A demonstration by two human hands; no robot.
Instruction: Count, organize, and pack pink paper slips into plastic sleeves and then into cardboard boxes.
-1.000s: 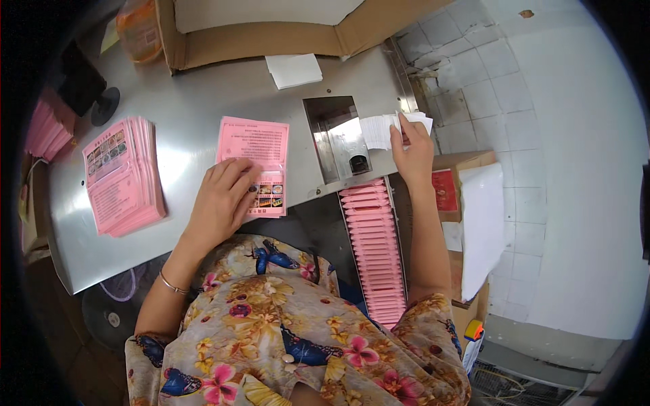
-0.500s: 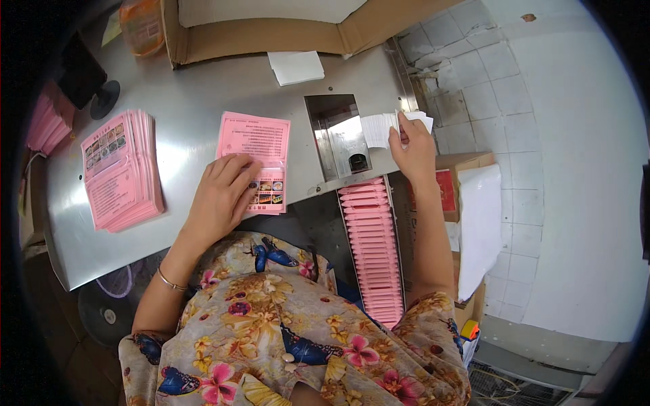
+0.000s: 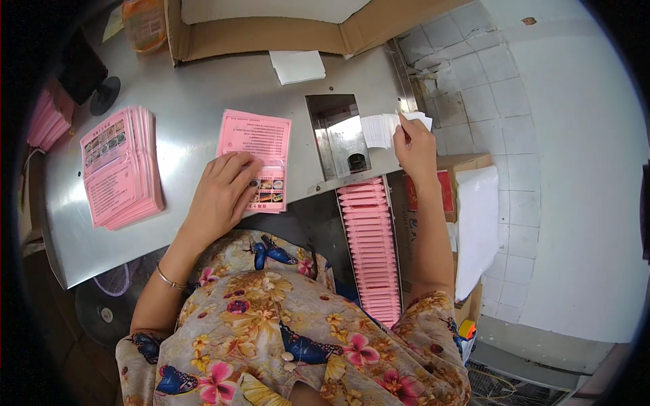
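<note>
My left hand (image 3: 227,186) lies palm down on the lower part of a pink printed leaflet (image 3: 254,139), its fingers stretched out and close together. The leaflet has rows of text above and small food pictures below, partly covered by my fingers. At the right, my right hand (image 3: 416,145) is closed, thumb and forefinger together, at the right part of a fanned row of white paper slips (image 3: 379,130). Whatever is between those fingertips is hidden. To the left of my left hand stands a thick pile of similar pink leaflets (image 3: 115,176).
A metal table (image 3: 183,101) carries everything, with a dark-rimmed recess (image 3: 337,135) beside the slips. Below its edge sits a long box of packed pink leaflets (image 3: 371,250). Farther back are white papers (image 3: 298,67) and a cardboard box (image 3: 264,37). A tiled wall (image 3: 521,135) bounds the right.
My right hand has drawn slightly down and right along the white slips, its fingers now closer together. My left hand stays on the leaflet.
</note>
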